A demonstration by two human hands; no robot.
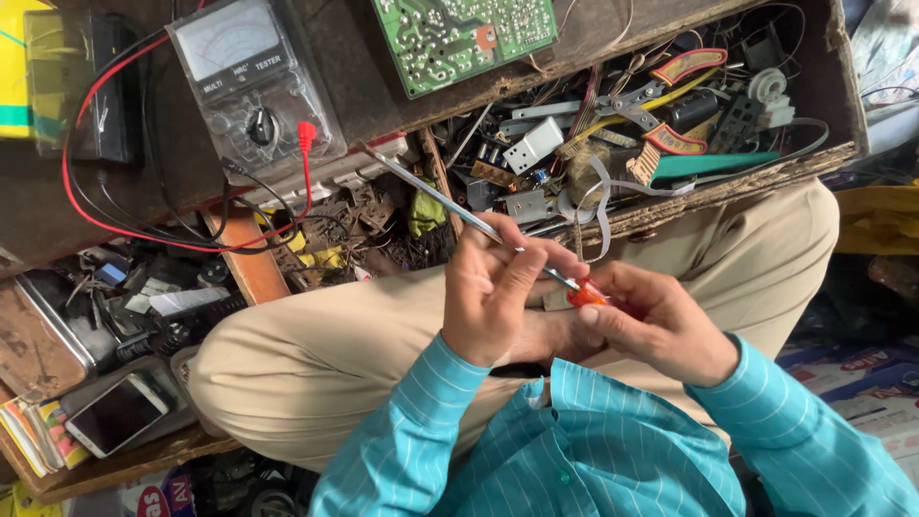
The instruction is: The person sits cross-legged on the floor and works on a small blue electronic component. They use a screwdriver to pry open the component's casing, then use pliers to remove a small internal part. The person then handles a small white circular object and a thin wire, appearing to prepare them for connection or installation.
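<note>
A worn dark wooden workbench (593,24) fills the top of the view, with an open wooden drawer (842,86) crammed with metal scraps, wires and red-handled pliers (670,101). On the bench sit a grey analogue multimeter with red and black leads (251,86) and a green printed circuit board (459,33). Lower left, a white smartphone (115,414) lies on a cluttered shelf.

Over the lap in beige trousers (316,354), both hands work one long screwdriver with a thin steel shaft and orange translucent handle (586,292). The right hand (670,325) has its fingers curled shut around the handle. The left hand (493,287) pinches the shaft between thumb and fingertips just ahead of the handle; something small may sit there, but it is hidden. The shaft slants up-left, its tip near the multimeter's lower edge.

The step looks like inspecting or adjusting the tool. Any next move calls for a steady right grip while the left fingers slide or turn finely.
</note>
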